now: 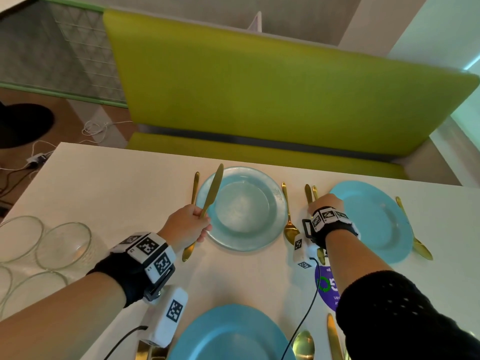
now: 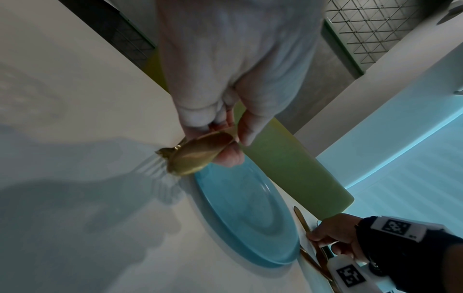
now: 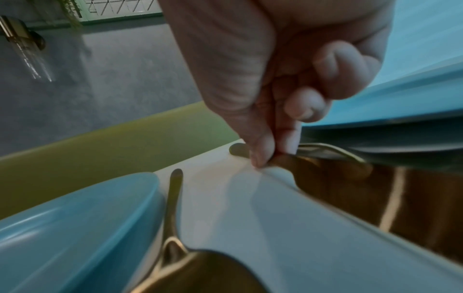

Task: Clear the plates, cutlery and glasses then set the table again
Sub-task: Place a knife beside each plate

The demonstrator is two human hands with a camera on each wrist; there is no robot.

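Observation:
My left hand [image 1: 200, 223] grips a gold knife [image 1: 213, 189] by its handle, blade raised over the left rim of the clear glass plate [image 1: 275, 219]. A gold fork [image 1: 195, 187] lies on the table under that hand. In the left wrist view the fingers [image 2: 229, 156] curl round the knife [image 2: 198, 156]. My right hand [image 1: 324, 203] is down between the glass plate and a blue plate [image 1: 374, 219]. There its thumb and forefinger [image 3: 260, 156] pinch a second gold knife [image 3: 350, 188] lying on the table, with a fork [image 3: 330, 149] beside it.
A gold spoon [image 1: 288, 219] lies right of the glass plate. Another blue plate [image 1: 233, 333] sits at the near edge with a spoon [image 1: 304, 344] and knife [image 1: 333, 339]. Several glass bowls [image 1: 63, 245] stand at the left. A green bench [image 1: 259, 87] runs behind the table.

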